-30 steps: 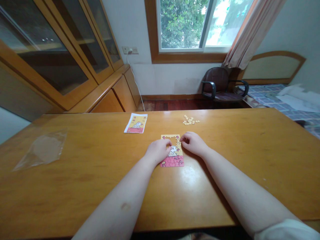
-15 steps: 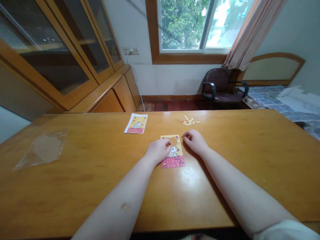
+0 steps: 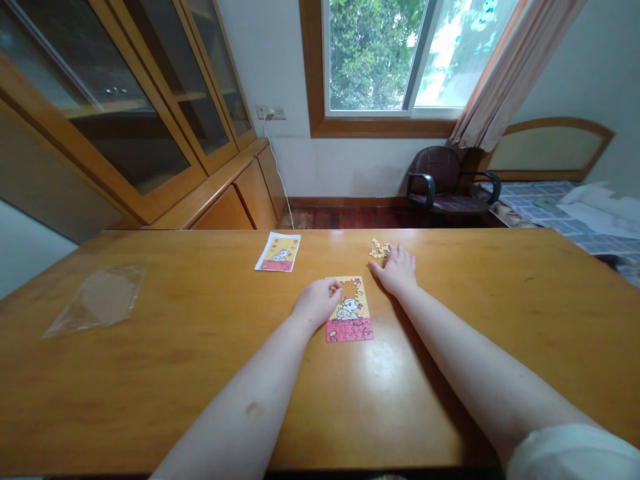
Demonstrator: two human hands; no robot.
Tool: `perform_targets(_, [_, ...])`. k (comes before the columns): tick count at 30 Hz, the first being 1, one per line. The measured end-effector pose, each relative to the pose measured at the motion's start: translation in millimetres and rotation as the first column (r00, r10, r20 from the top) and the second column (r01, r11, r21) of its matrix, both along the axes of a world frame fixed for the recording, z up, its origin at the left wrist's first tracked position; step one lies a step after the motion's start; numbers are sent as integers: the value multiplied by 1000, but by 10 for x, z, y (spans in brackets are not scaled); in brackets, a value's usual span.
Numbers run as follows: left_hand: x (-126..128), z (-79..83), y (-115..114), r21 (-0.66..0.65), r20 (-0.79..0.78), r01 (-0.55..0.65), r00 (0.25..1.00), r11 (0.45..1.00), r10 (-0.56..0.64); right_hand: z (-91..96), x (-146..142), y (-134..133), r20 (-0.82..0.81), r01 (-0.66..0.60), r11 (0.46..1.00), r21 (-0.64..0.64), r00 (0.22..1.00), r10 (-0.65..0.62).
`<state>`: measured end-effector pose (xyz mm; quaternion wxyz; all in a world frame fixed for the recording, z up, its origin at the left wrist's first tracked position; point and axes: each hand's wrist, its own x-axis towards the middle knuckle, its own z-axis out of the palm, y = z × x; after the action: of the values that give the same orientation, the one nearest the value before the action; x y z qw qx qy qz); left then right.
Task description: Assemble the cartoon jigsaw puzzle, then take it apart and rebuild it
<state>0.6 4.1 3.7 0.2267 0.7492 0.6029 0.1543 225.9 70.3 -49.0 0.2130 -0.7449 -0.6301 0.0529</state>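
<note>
A jigsaw puzzle (image 3: 350, 329) lies flat on the table, pink at the bottom and yellow above, with a white cartoon animal in the middle. Bare wood shows through a gap in its upper part. My left hand (image 3: 319, 300) rests over the puzzle's left edge, thumb and fingers pinched together by the gap; what they hold, if anything, is too small to make out. Beyond the puzzle's upper right, my right hand (image 3: 399, 272) is open with fingers spread, its fingertips at a small pile of loose puzzle pieces (image 3: 379, 249) and partly covering it.
A printed picture card (image 3: 279, 252) with the same design lies left of the puzzle. At the far left of the wooden table (image 3: 210, 347) is a clear plastic bag (image 3: 100, 297). Past the table's far edge stand a chair (image 3: 440, 177), a bed and a glass-doored cabinet.
My right hand has moved away from the puzzle's right edge to the loose pieces, its fingers spreading. My left hand stays pinched at the puzzle's upper left. The view has tilted slightly.
</note>
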Motion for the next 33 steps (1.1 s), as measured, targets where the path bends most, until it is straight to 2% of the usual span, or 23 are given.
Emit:
perform_targets(3, [-10, -14, 13, 0, 8, -21, 1000, 1000, 21, 29, 60, 249, 40, -43, 998, -47, 998, 45])
perform_targets(6, [-20, -38, 28, 1, 23, -35, 999, 999, 35, 75, 97, 442, 94, -140, 983, -115, 984, 151])
perform_targets(10, [-16, -56, 43, 9, 31, -25, 999, 1000, 25, 119, 110, 538, 141, -293, 934, -203, 936, 324])
perform_targets(15, [-4, -66, 53, 1, 32, -35, 999, 999, 35, 114, 107, 408, 164, -365, 902, -233, 899, 406])
perform_targets(21, [-10, -63, 53, 5, 47, -34, 998, 999, 34, 76, 53, -43, 158, -400, 894, -201, 888, 432])
perform_targets(25, [-11, -62, 45, 3, 61, -35, 998, 999, 35, 89, 36, -318, 60, -422, 891, -165, 898, 436])
perform_targets(28, [-12, -66, 39, 5, 64, -36, 997, 999, 36, 103, 87, -379, -140, -421, 902, -96, 903, 406])
perform_targets(31, [-24, -68, 41, 5, 73, -35, 997, 999, 34, 92, 187, -341, -416, -359, 933, 33, 843, 340])
perform_targets(33, [-35, -68, 45, 6, 83, -36, 996, 999, 35, 82, 266, -305, -513, -317, 944, 88, 798, 316])
